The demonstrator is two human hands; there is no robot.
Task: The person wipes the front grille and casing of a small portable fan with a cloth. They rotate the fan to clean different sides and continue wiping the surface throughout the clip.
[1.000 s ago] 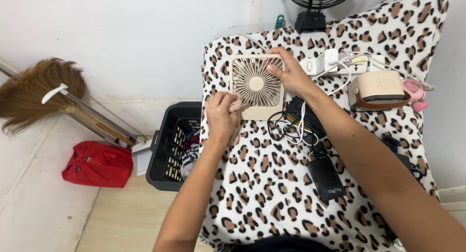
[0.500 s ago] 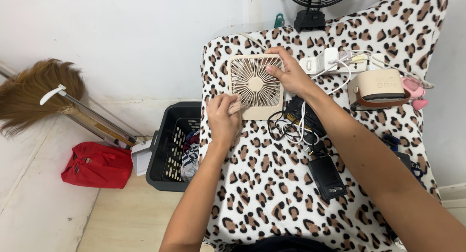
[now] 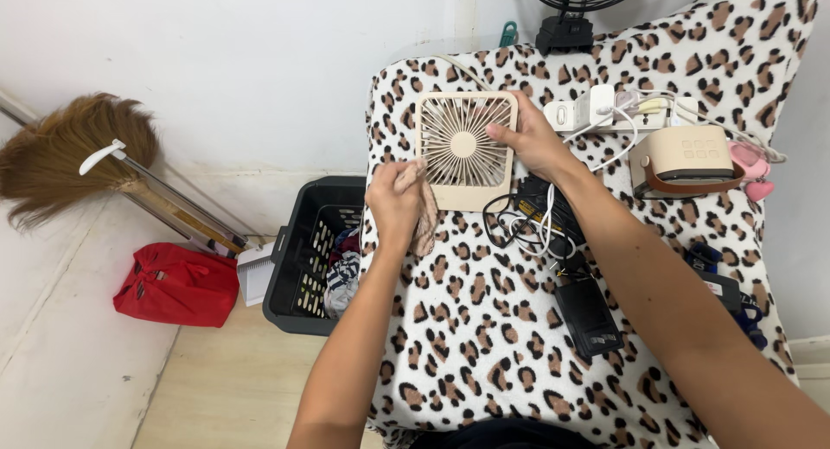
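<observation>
The right hand (image 3: 534, 142) grips a beige square fan (image 3: 464, 149) while the left hand (image 3: 394, 198) presses a cloth (image 3: 424, 216) to its edge.

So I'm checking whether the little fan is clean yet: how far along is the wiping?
Underway. The right hand steadies the beige fan; the left hand presses a cloth at its lower left edge. The grille's cleanliness is too fine to judge.

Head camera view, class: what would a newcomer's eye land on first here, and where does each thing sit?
The leopard-print blanket fills the middle and right of the view. Near its top edge stands a small square beige fan, gripped at its right side by the right hand, while the left hand presses a crumpled beige cloth against its lower left edge. On the floor at left lies a bright red bag, beside a dark plastic laundry basket.
</observation>
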